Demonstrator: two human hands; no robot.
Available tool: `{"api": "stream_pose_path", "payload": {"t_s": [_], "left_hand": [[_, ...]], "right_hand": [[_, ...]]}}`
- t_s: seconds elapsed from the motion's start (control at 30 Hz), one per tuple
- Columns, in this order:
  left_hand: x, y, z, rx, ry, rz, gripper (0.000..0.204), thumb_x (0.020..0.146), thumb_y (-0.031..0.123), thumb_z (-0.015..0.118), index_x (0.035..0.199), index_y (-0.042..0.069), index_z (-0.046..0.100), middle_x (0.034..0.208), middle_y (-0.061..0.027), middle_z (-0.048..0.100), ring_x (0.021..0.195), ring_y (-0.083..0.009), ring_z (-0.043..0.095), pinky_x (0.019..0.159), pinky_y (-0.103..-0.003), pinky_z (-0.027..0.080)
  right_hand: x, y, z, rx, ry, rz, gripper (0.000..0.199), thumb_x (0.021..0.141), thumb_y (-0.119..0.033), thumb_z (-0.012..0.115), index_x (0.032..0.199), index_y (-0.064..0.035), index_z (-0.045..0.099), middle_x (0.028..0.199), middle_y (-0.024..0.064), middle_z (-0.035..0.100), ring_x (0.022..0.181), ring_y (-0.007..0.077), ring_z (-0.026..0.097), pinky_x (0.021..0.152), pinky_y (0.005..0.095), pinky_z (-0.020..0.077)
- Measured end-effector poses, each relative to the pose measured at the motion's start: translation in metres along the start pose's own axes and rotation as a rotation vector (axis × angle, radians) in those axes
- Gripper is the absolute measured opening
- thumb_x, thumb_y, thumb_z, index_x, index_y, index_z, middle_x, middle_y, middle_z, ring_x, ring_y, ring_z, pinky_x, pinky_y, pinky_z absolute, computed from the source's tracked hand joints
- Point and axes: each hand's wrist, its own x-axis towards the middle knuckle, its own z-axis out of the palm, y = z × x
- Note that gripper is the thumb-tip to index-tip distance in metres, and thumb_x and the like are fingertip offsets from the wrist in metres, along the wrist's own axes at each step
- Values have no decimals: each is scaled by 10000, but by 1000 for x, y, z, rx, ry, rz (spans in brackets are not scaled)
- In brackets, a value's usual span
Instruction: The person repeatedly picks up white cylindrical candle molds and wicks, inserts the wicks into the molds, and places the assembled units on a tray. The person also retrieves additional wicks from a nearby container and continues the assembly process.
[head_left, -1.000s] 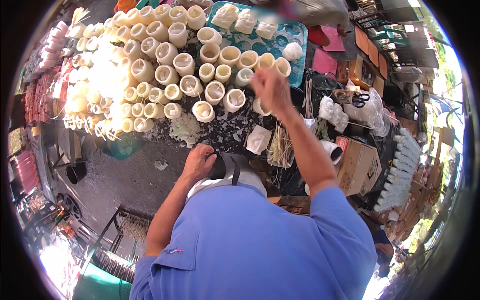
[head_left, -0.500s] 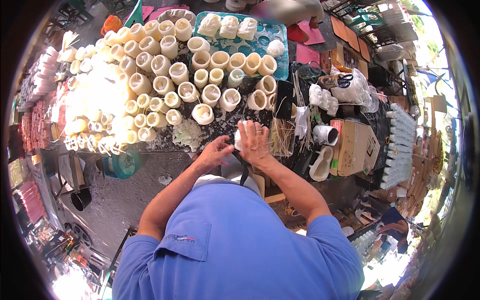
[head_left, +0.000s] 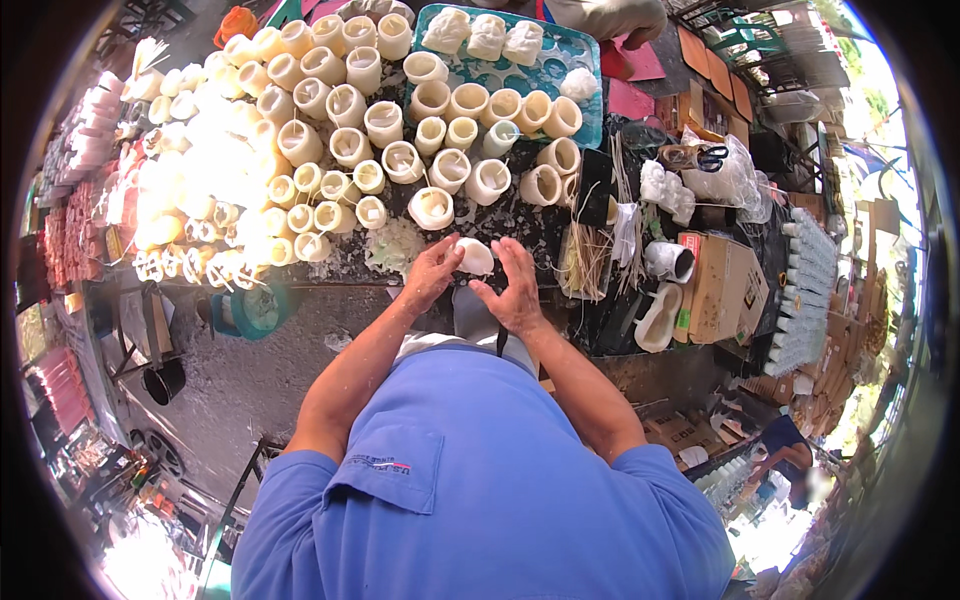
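L hand point(head_left: 432, 272) + R hand point(head_left: 512, 285) both gripping white candle point(head_left: 474, 257) | candle rows point(head_left: 340, 110) behind | wick bundle point(head_left: 590, 255) R

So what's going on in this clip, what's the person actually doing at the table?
A person in a blue shirt stands at a dark table crowded with cream-coloured, cup-shaped wax pieces. The left hand and right hand are together at the table's near edge, cupping one small white wax piece between the fingers. A teal tray with more white moulded shapes sits at the far side, and bundles of thin sticks lie to the right of the hands.
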Motion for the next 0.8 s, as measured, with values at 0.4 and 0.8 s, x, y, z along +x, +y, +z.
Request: {"api": "stream_pose_path", "payload": {"t_s": [0.4, 0.8], "left_hand": [[-36, 4, 3, 139, -159, 179, 787, 871, 65, 825, 1575, 82, 475, 1307, -78, 611, 1167, -155, 604, 918, -285, 545], [-39, 22, -12, -163, -230, 13, 636, 1003, 87, 698, 1587, 79, 446, 1236, -52, 688, 988, -78, 632, 777, -222, 516]], "right_hand": [[21, 57, 27, 1117, -247, 1044, 378, 1109, -420, 521, 1108, -79, 686, 914, 32, 733, 695, 134, 692, 636, 317, 596], [22, 22, 7, 1183, -137, 875, 364, 904, -155, 829, 1156, -10, 611, 1311, 124, 612, 1133, 219, 666, 826, 392, 635]]}}
